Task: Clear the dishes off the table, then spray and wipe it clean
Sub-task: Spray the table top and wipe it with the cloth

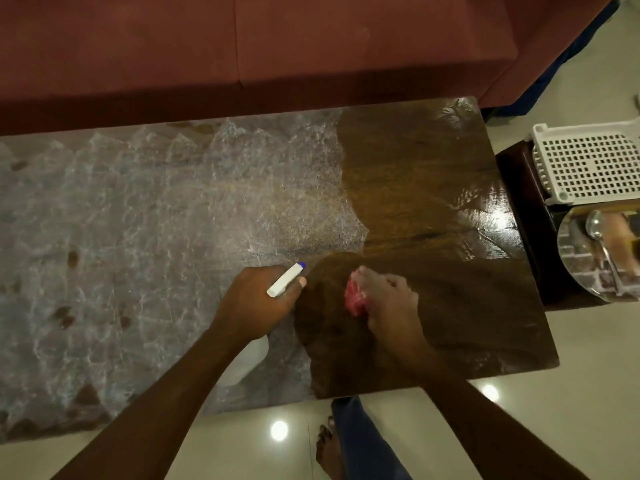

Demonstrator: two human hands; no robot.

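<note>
Spray bottle (284, 280) was gripped closed in left hand (259, 299), held over table (433, 188) near front edge. Pink cloth (356, 299) was pressed flat on tabletop under right hand (388, 303), fingers curled around it.

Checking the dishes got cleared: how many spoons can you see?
1. A spoon lies on the steel plate on the side stand right of the table. None shows on the table; more may lie out of frame.

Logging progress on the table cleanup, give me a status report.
Left hand gripping spray bottle. Right hand pressing pink cloth on table. No dishes on the tabletop; nothing blocking.
</note>
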